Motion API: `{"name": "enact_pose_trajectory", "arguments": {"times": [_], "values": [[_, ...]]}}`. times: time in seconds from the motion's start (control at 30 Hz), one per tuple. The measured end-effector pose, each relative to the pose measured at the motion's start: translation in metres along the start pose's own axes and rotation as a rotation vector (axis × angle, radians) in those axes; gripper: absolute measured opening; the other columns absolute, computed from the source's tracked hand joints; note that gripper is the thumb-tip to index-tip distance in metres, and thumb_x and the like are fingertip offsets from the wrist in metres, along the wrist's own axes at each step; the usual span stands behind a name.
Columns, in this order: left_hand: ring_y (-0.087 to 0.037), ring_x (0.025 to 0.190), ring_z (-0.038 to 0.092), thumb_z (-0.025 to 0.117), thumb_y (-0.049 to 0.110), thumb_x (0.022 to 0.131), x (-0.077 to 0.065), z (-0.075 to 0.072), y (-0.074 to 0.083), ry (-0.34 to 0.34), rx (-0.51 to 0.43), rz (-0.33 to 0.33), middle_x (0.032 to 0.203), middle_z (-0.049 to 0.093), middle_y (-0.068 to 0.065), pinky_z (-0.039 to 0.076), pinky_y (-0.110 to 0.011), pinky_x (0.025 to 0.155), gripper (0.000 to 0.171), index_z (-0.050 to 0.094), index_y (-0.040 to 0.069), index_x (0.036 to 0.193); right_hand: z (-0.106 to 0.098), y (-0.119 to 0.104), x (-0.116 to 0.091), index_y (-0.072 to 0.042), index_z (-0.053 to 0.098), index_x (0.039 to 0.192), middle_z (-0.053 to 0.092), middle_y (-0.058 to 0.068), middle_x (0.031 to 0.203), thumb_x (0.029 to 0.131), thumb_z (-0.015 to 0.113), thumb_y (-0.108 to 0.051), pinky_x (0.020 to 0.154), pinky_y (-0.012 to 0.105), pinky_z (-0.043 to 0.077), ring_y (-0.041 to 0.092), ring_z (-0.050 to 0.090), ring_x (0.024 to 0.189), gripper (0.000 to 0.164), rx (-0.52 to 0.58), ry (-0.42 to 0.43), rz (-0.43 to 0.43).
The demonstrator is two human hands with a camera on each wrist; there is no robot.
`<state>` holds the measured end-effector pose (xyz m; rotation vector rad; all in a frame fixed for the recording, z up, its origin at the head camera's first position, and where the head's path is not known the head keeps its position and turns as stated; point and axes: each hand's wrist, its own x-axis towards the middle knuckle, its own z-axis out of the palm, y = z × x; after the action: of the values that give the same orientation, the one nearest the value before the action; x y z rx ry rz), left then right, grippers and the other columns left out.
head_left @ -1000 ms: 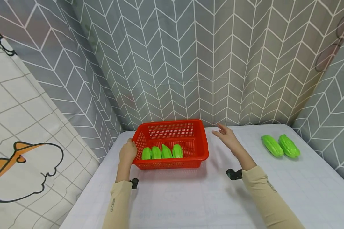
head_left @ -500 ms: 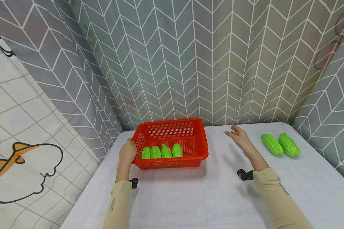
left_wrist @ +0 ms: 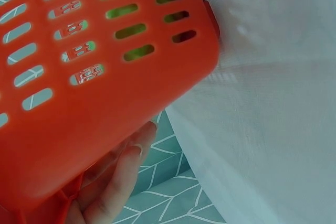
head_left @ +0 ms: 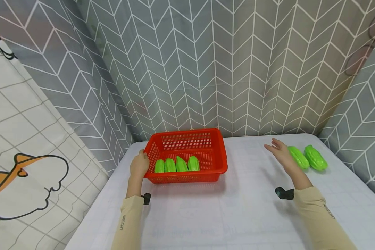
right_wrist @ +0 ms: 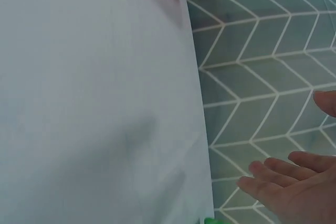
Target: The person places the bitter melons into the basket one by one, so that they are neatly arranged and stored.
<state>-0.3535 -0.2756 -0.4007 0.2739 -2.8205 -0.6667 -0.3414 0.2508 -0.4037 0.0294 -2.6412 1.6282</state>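
Observation:
A red plastic basket (head_left: 184, 178) stands at the back of the table, with several bright green ridged pieces, like toy starfruit (head_left: 181, 164), lined up along its front side. My left hand (head_left: 139, 165) grips the basket's left rim; in the left wrist view its fingers (left_wrist: 123, 177) curl under the basket's edge. Over the right part of the table, my right hand (head_left: 281, 152) holds nothing, its fingers extended and thumb apart. Just beyond it lie two more green ridged pieces, the nearer one (head_left: 300, 159) partly hidden by the hand, the other (head_left: 315, 158) farther right.
A white cloth covers the table (head_left: 206, 215). Grey patterned curtains (head_left: 187, 69) hang behind it and on both sides, close to the basket's back. A white curtain with a cartoon print (head_left: 31, 187) hangs at the left.
My right hand has moved rightward, away from the basket and up to the two green pieces on the table. The left hand and the basket have stayed in place.

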Motion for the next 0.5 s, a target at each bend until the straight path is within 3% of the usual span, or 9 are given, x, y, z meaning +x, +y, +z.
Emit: {"name": "enact_pose_trajectory", "arguments": {"times": [0.2, 0.5], "values": [[-0.047, 0.100, 0.064, 0.032, 0.020, 0.105, 0.000, -0.001, 0.000, -0.001, 0.008, -0.003, 0.120, 0.061, -0.035, 0.051, -0.056, 0.083, 0.045, 0.040, -0.005, 0.141, -0.017, 0.013, -0.005, 0.009, 0.000, 0.152, 0.006, 0.036, 0.157, 0.102, 0.041, -0.040, 0.113, 0.065, 0.021, 0.055, 0.014, 0.144, 0.081, -0.016, 0.067, 0.013], [-0.049, 0.100, 0.064, 0.032, 0.020, 0.104, -0.001, 0.000, 0.000, 0.013, 0.022, 0.008, 0.118, 0.061, -0.036, 0.051, -0.057, 0.084, 0.044, 0.041, -0.006, 0.140, -0.041, 0.034, -0.001, 0.009, 0.004, 0.152, 0.007, 0.035, 0.157, 0.103, 0.041, -0.039, 0.117, 0.060, 0.015, 0.052, 0.011, 0.144, 0.078, 0.017, 0.198, 0.006]]}}
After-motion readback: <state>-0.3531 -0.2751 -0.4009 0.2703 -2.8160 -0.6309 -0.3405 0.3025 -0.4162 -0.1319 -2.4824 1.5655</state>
